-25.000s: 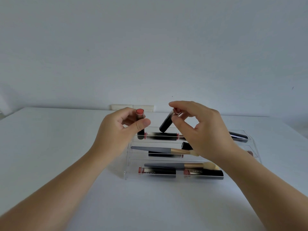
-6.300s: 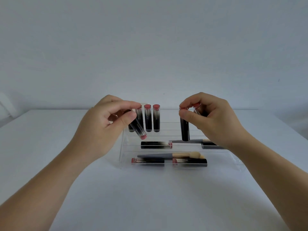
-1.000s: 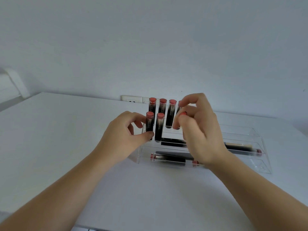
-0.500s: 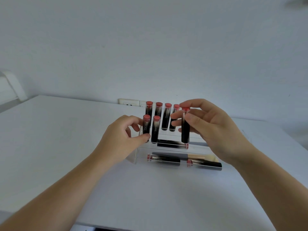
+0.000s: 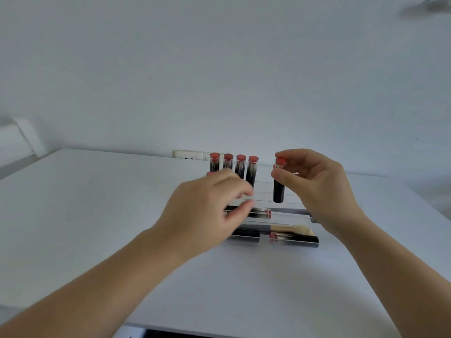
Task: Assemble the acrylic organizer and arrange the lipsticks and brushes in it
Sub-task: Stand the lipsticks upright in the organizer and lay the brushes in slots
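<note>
The clear acrylic organizer [image 5: 290, 196] stands on the white table [image 5: 97, 211], its tiers stepping up toward the wall. Several black lipsticks with red caps [image 5: 240, 168] stand upright in its back row. My right hand [image 5: 317, 189] pinches another lipstick [image 5: 279, 189] upright above the tiers, to the right of that row. My left hand [image 5: 210, 211], blurred, hovers over the organizer's left part with loosely bent fingers holding nothing; one red cap peeks out behind it. More lipsticks [image 5: 294, 239] and a brush [image 5: 291, 229] lie flat in the lower tiers.
A wall socket [image 5: 188, 155] sits behind the organizer where the table meets the white wall. The table's near edge runs along the bottom of the view. A white ledge [image 5: 17, 135] shows at the far left.
My left hand has let go of the second-row lipstick and swung right, in front of the organizer. My right hand has lifted its lipstick slightly and shifted it right.
</note>
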`<state>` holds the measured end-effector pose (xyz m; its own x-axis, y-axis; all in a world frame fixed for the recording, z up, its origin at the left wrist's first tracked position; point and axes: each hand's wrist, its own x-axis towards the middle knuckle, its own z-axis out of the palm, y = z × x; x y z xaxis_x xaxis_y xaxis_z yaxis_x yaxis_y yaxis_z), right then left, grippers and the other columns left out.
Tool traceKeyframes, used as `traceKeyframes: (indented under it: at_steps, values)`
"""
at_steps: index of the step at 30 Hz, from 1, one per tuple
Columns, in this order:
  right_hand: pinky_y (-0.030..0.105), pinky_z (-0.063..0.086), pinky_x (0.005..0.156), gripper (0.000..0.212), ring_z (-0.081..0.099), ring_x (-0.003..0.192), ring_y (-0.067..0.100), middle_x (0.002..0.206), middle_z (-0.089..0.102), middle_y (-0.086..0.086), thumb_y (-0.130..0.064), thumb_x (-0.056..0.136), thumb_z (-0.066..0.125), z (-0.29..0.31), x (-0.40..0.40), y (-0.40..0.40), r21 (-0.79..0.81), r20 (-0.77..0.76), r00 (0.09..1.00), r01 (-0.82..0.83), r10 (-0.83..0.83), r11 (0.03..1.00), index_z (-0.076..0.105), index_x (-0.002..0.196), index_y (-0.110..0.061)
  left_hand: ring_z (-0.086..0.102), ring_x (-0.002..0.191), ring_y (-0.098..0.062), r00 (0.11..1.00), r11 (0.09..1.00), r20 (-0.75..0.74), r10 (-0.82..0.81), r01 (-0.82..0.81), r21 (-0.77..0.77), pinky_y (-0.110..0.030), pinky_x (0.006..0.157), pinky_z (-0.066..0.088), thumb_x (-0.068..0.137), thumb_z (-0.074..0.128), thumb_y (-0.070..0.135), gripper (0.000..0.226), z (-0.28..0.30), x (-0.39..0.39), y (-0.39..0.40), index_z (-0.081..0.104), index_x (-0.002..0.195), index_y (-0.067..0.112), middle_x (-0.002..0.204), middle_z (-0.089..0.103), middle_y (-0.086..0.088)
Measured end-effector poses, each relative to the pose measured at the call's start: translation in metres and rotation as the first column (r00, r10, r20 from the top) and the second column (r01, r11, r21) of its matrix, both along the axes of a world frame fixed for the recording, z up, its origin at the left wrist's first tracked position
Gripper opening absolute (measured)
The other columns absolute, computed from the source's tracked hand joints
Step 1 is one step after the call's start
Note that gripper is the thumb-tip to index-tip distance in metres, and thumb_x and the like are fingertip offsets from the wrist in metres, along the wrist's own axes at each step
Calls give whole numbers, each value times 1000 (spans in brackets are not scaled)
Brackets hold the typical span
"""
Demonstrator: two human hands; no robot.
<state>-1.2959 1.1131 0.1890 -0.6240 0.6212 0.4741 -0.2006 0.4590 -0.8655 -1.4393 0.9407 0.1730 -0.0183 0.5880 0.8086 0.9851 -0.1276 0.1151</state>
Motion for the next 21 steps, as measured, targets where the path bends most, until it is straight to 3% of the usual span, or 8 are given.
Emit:
traceKeyframes:
  at_steps: [3, 5, 9, 12, 16, 19, 21]
  values:
    - [14, 53, 73, 27, 72, 81, 8, 89, 77, -8, -7, 82, 81, -2, 5, 5, -12, -21, 1000, 2, -3, 1000, 76, 95, -30, 66, 74, -19, 989, 964, -146, 34, -71, -257, -35, 57, 52, 95, 59, 28, 15, 12, 20, 19, 72, 103, 29, 96, 68, 11]
    - [12, 52, 72, 27, 71, 79, 6, 87, 76, -10, -6, 82, 80, -5, 8, 7, -6, -29, 999, 33, -33, 999, 75, 95, -29, 65, 77, -21, 955, 863, -288, 69, -202, -463, -36, 58, 49, 98, 54, 20, 19, 19, 24, 35, 66, 107, 32, 96, 64, 8]
    - [10, 50, 69, 24, 71, 78, 3, 87, 75, -12, -8, 84, 79, -9, 16, 10, -7, -67, 995, 68, -68, 998, 75, 97, -28, 48, 57, -20, 860, 704, -509, 17, -372, -605, -30, 46, 21, 84, 54, -1, 32, 38, 27, 58, 64, 100, 25, 73, 46, 3]
    - [10, 50, 69, 23, 71, 79, 4, 87, 75, -12, -9, 84, 78, -12, 19, 12, -18, -88, 994, 59, -60, 998, 75, 98, -27, 57, 69, -26, 873, 610, -487, -12, -379, -695, -28, 50, 20, 92, 54, 8, 32, 48, 25, 67, 66, 114, 28, 75, 47, 3]
    - [10, 50, 70, 23, 71, 79, 4, 87, 75, -11, -6, 85, 78, -15, 19, 12, -20, -98, 995, 35, -37, 999, 74, 98, -24, 42, 57, -14, 866, 618, -498, -48, -366, -696, -27, 48, 19, 95, 55, 12, 41, 49, 23, 72, 64, 123, 42, 67, 36, 11]
    - [11, 51, 71, 23, 71, 79, 4, 87, 75, -12, -5, 85, 77, -16, 19, 13, -24, -109, 994, 13, -15, 1000, 74, 99, -23, 48, 71, -19, 868, 587, -494, -51, -374, -718, -26, 48, 18, 96, 52, 8, 54, 51, 23, 77, 60, 129, 49, 68, 32, 19]
    - [12, 51, 72, 24, 71, 79, 5, 87, 75, -12, -5, 85, 77, -16, 20, 14, -22, -116, 993, 4, -7, 1000, 74, 98, -24, 49, 67, -10, 885, 545, -456, -92, -339, -767, -26, 48, 22, 93, 50, 2, 60, 53, 21, 81, 60, 130, 48, 70, 36, 22]
